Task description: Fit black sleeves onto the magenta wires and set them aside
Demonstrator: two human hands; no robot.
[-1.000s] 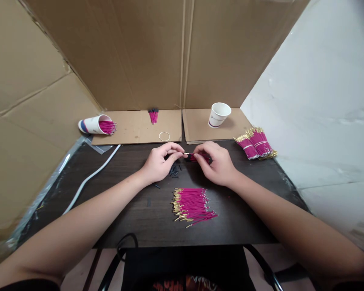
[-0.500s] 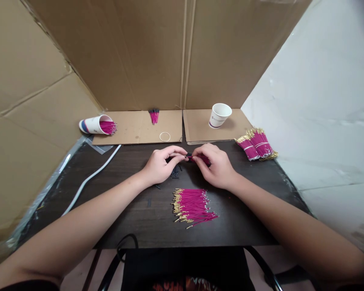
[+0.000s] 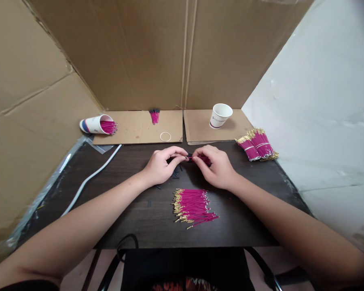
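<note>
While L grip (image 3: 159, 166) & R grip (image 3: 216, 166) pinch 1 magenta wire (image 3: 190, 158) btwn them over surface (image 3: 124, 220), blk-ended bunch (image 3: 154, 117) looks done, gold-ended pile (image 3: 194, 205) looks undone, blk sleeves (image 3: 176, 173) loose nearby.

Over there, the upright cup (image 3: 220, 119) has banded bundles (image 3: 257, 146) to its right, loose wires (image 3: 193, 206) before it, a tipped cup (image 3: 92, 125) leftward.

view: head, single | mount: worn on head, above near edge of table (image 3: 242, 218) | facing: forward and down, across table to upright cardboard (image 3: 139, 60) | range: close, left hand (image 3: 161, 166) and right hand (image 3: 214, 166) mid-frame, forearms (image 3: 109, 207) from lower corners
</note>
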